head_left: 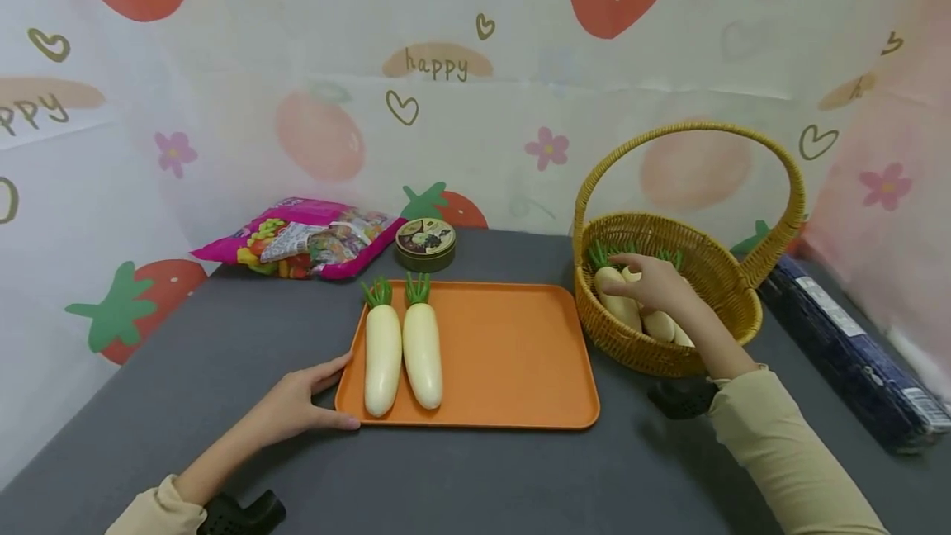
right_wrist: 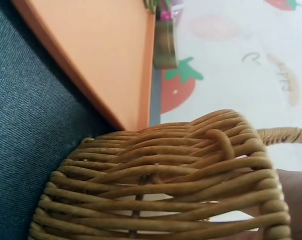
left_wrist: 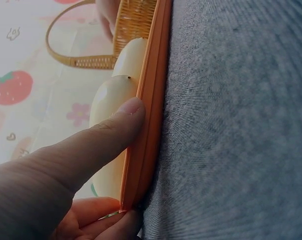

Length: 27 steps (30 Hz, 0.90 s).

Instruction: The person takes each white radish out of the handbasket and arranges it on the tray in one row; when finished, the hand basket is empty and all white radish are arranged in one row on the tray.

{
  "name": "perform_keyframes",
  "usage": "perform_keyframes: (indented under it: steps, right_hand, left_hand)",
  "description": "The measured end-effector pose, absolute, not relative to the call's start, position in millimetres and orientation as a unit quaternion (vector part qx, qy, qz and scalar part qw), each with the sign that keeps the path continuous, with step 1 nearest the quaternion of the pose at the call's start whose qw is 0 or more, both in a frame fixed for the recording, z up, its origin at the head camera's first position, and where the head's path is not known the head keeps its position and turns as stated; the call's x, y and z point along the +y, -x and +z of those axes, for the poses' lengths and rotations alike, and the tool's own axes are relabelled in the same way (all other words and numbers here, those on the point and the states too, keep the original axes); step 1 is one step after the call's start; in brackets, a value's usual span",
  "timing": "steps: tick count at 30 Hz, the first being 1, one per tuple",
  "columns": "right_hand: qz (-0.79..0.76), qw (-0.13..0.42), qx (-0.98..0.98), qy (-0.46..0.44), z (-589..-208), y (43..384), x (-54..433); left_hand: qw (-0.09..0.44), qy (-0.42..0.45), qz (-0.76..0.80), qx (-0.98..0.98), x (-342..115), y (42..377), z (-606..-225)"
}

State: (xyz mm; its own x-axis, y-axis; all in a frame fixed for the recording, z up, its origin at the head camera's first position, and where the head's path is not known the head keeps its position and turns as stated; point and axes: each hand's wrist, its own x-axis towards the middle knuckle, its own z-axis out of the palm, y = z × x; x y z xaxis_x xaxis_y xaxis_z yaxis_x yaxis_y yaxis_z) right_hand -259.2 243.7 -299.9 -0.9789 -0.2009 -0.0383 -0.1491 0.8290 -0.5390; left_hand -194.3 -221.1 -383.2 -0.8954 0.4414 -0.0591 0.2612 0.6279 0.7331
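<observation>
Two white radishes [head_left: 382, 362] with green tops lie side by side on the left part of an orange tray [head_left: 513, 362]. My left hand [head_left: 308, 403] holds the tray's near left corner, thumb along the front rim and fingers at the left side. In the left wrist view the thumb [left_wrist: 105, 132] presses that rim. My right hand [head_left: 657, 279] reaches into a wicker basket [head_left: 639, 353], thumb and fingers over a white radish [head_left: 620, 308] among several others. I cannot tell whether they close on it. In the right wrist view the basket's woven side [right_wrist: 161, 185] hides most of that hand.
Behind the tray are a pink snack bag [head_left: 319, 238] and a round tin [head_left: 425, 244]. A dark blue long package [head_left: 854, 353] lies right of the basket. The basket's tall handle [head_left: 691, 129] arches above my right hand. A printed curtain [head_left: 475, 147] closes off the back.
</observation>
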Motion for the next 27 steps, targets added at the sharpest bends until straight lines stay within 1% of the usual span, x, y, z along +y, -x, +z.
perform_keyframes:
  steps: [4,10,14,18,24,27]
  right_hand:
    - [-0.249,0.057,0.962,0.1,-301.1,263.7,242.0]
    - [-0.229,0.107,0.963,0.096,-304.1,271.7,240.7]
    - [-0.207,0.126,0.965,0.097,-309.9,276.0,240.1]
    - [-0.217,0.141,0.962,0.084,-314.2,278.8,239.1]
    - [-0.217,0.108,0.966,0.092,-311.4,276.4,240.6]
    - [-0.266,0.112,0.953,0.088,-301.6,273.0,244.9]
  left_hand:
    - [0.113,-0.197,0.379,0.897,-221.0,193.8,-383.2]
    - [0.114,-0.196,0.38,0.897,-220.8,193.2,-381.9]
    - [0.113,-0.198,0.376,0.898,-219.9,194.0,-383.2]
    - [0.11,-0.196,0.372,0.901,-219.7,195.4,-384.3]
    - [0.108,-0.193,0.37,0.902,-220.1,194.4,-383.5]
    - [0.108,-0.197,0.373,0.9,-220.6,194.5,-383.7]
